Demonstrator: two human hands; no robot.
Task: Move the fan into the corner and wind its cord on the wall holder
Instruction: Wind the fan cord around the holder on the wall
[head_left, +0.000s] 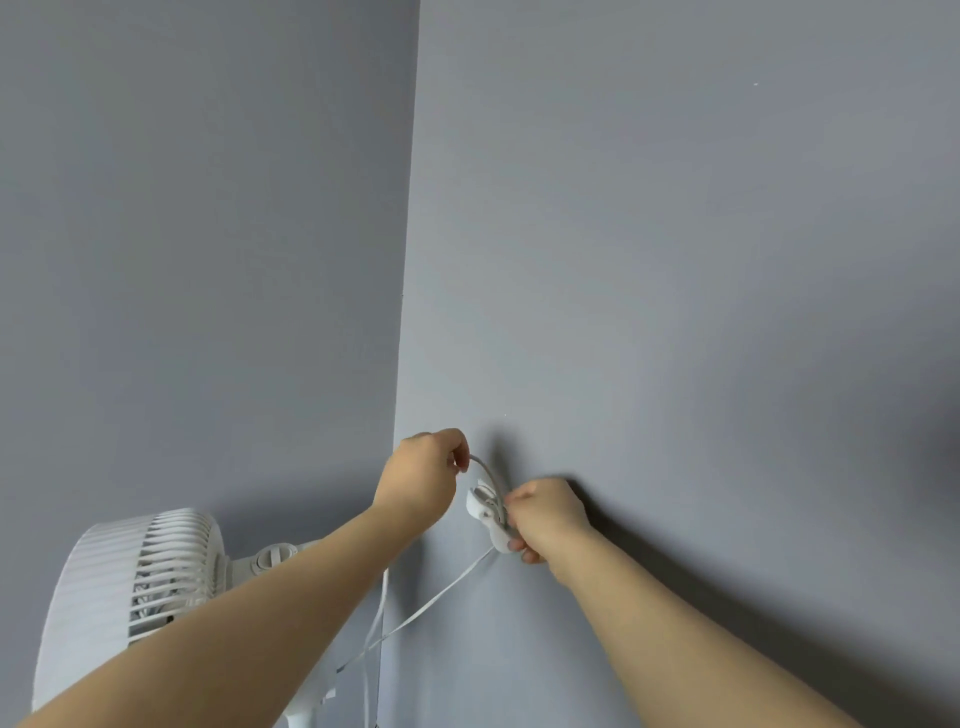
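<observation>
A white pedestal fan (130, 582) stands in the grey corner, head facing left. Its cord (441, 597) slants up right to the wall holder (480, 506), where the left hand (421, 478) pinches a loop above it. The right hand (545, 514) curls round the holder's lower end

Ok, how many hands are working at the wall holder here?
2. The left hand pinches a loop of cord above the wall holder; the right hand grips the holder's lower right end.

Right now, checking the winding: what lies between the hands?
The wall holder and an arc of cord, between left hand and right hand, in the head view.
</observation>
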